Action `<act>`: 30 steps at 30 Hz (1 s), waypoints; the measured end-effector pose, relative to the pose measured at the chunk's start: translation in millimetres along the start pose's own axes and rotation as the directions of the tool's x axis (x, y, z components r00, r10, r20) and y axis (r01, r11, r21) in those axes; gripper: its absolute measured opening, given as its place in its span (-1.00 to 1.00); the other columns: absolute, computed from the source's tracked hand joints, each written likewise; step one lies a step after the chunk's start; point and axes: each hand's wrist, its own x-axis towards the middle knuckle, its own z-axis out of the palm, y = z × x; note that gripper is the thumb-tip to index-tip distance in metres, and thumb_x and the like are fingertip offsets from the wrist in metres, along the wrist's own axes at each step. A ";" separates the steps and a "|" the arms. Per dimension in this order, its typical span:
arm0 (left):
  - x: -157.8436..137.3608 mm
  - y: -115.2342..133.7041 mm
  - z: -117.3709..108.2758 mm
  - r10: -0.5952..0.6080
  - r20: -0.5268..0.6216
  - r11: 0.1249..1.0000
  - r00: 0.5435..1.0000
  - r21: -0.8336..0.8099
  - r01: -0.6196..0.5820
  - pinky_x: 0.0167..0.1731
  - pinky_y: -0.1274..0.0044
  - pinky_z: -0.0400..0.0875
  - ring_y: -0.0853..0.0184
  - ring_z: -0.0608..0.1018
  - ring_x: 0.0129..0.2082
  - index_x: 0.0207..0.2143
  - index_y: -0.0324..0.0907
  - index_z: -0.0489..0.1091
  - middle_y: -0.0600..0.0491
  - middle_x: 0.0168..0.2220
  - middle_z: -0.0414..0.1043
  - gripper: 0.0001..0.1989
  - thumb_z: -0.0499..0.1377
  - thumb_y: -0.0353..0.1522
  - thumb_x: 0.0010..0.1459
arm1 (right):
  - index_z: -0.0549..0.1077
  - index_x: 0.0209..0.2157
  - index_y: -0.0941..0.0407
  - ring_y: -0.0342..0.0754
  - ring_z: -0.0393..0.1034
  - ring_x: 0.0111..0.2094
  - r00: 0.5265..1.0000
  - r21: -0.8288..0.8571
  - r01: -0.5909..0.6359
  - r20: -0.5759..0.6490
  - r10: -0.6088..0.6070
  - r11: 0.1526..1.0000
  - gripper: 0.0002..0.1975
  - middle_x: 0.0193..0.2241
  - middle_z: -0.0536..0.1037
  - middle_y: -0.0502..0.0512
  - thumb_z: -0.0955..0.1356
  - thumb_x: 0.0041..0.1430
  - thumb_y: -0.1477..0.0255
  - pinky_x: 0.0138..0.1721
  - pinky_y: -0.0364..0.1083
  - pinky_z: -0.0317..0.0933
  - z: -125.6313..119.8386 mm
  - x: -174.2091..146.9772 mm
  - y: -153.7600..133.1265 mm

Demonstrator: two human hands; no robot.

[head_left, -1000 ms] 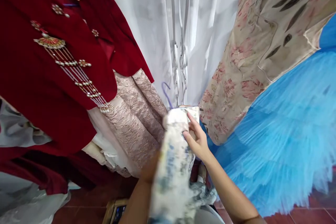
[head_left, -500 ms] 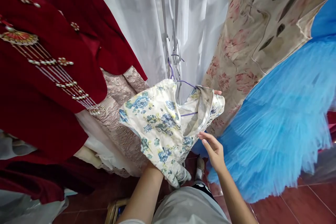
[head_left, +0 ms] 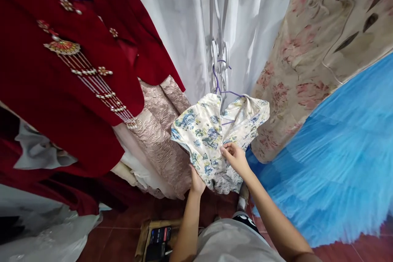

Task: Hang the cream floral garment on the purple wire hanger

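A white short-sleeved top (head_left: pixel 204 131) with blue flowers and a V neckline hangs in front of me on a purple hanger (head_left: pixel 217 84). My right hand (head_left: pixel 236 159) pinches its front at the bottom of the neckline, thumb and fingertips together on the fabric. At the lower left side of the top, my left hand (head_left: pixel 197 181) grips the cloth, with the thumb showing and the other fingers hidden behind it. The top's lower part bunches between my hands.
A dark red velvet garment (head_left: pixel 101 69) with beaded ornaments hangs at left, over pink brocade (head_left: pixel 162 143). White curtains (head_left: pixel 181 28) hang behind. At right are a beige floral dress (head_left: pixel 282 82) and blue tulle (head_left: pixel 322 172). A box (head_left: pixel 144 235) stands on red floor tiles.
My left hand, earlier hidden behind the top, now shows at its lower left side. My right hand has come from the neckline's right edge onto the front. The view has shifted left.
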 end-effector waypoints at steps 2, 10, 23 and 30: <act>-3.5 -3.1 -11.2 0.012 -0.035 0.997 0.999 0.074 -0.009 0.24 0.22 0.31 -0.03 0.36 0.29 0.08 -0.12 0.46 -0.17 0.19 0.43 -0.13 0.28 0.26 -0.12 | 0.37 -0.37 0.08 -0.04 0.38 -0.56 1.000 -0.096 0.000 -0.016 -0.002 0.995 -0.73 -0.59 0.49 0.00 0.32 0.25 0.17 -0.48 -0.11 0.17 2.2 9.2 -3.3; -8.3 5.3 10.6 0.816 -0.006 0.348 0.577 0.803 -0.483 0.22 0.19 0.30 0.02 0.40 0.23 0.18 -0.22 0.26 -0.27 0.19 0.33 -0.39 0.30 -0.19 0.15 | 0.27 -0.56 0.06 -0.14 0.21 -0.68 0.997 -0.008 -0.068 0.048 0.068 0.998 -0.67 -0.72 0.37 -0.07 0.32 0.20 0.21 -0.60 -0.16 0.04 -3.3 -7.2 -7.1; 1.5 2.3 67.3 0.351 0.565 0.204 0.746 0.732 -0.650 -0.14 0.37 0.40 0.13 0.55 -0.20 -0.22 -0.13 0.44 -0.09 -0.26 0.52 -0.83 0.04 -0.39 0.32 | 0.47 -0.55 0.12 -0.20 0.13 -0.78 0.999 0.355 0.018 -0.035 -0.006 0.935 -0.59 -0.70 0.49 0.00 0.45 0.12 0.08 -0.74 -0.17 0.00 -18.2 7.8 -73.0; -7.6 14.5 43.4 0.261 0.519 0.133 0.814 0.816 -0.563 -0.27 0.48 0.33 0.25 0.50 -0.34 -0.36 -0.15 0.40 0.00 -0.38 0.47 -0.79 0.06 -0.33 0.35 | 0.51 -0.58 0.16 -0.28 0.08 -0.77 0.990 0.530 0.142 -0.059 -0.130 0.836 -0.60 -0.68 0.46 0.00 0.50 0.03 0.11 -0.75 -0.20 -0.09 -22.4 89.6 -141.4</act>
